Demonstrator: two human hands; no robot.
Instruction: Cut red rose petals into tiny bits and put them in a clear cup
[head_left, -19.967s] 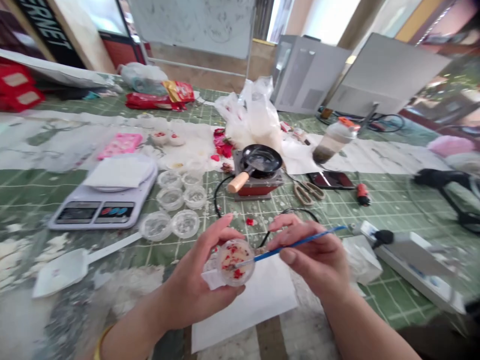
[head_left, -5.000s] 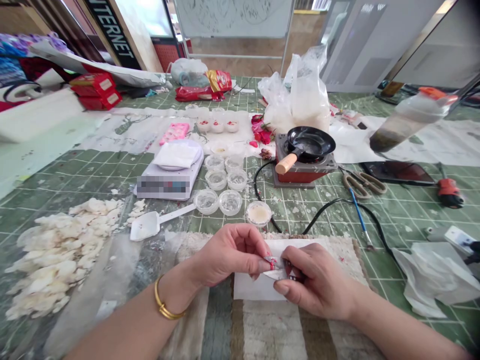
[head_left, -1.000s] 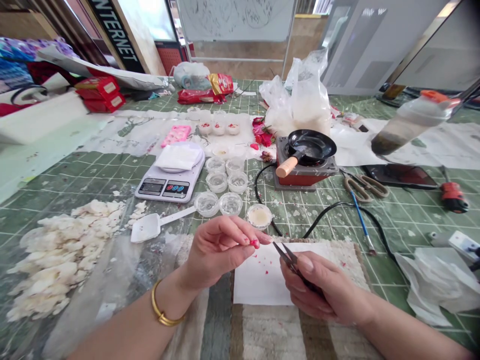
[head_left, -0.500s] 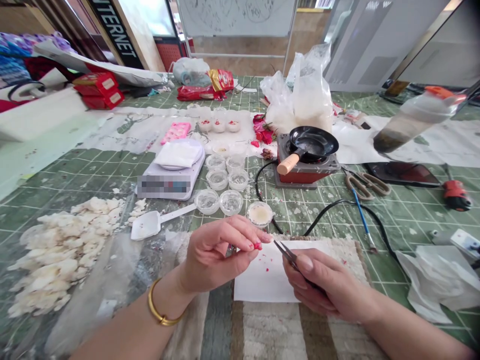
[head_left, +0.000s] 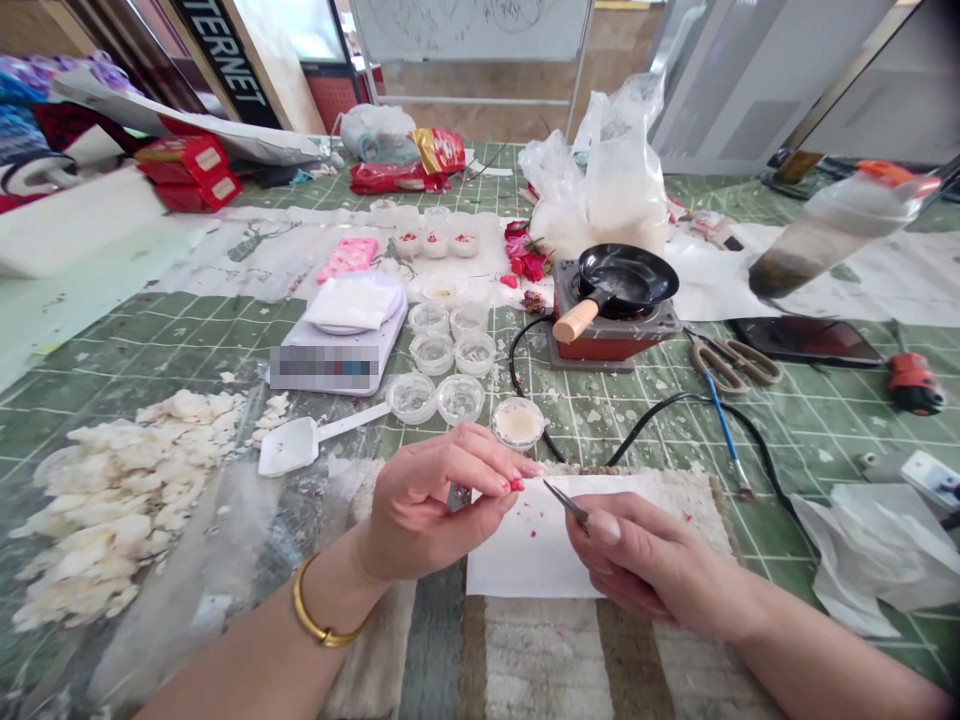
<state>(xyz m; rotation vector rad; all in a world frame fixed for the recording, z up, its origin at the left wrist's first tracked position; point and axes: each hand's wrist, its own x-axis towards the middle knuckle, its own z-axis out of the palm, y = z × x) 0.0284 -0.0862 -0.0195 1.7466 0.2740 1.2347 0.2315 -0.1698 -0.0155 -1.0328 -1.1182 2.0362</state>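
Tweezers [head_left: 564,503] pinched in the right hand [head_left: 637,558] point up and left at a red bit [head_left: 515,485], pressed between the left hand's [head_left: 442,505] fingers, just past their tips.

1. Paper sheet [head_left: 547,550] lies on woven mat [head_left: 544,655], on the worktop [head_left: 825,430].
2. Pan [head_left: 626,280] sits on burner [head_left: 600,347], right of digital scale [head_left: 322,367].
3. Plastic cups [head_left: 454,360] stand between scale and burner.
4. Scoop [head_left: 289,447] lies right of white flakes [head_left: 127,490].

Craft workshop: spattered cutting mat [head_left: 825,430], digital scale [head_left: 334,368]
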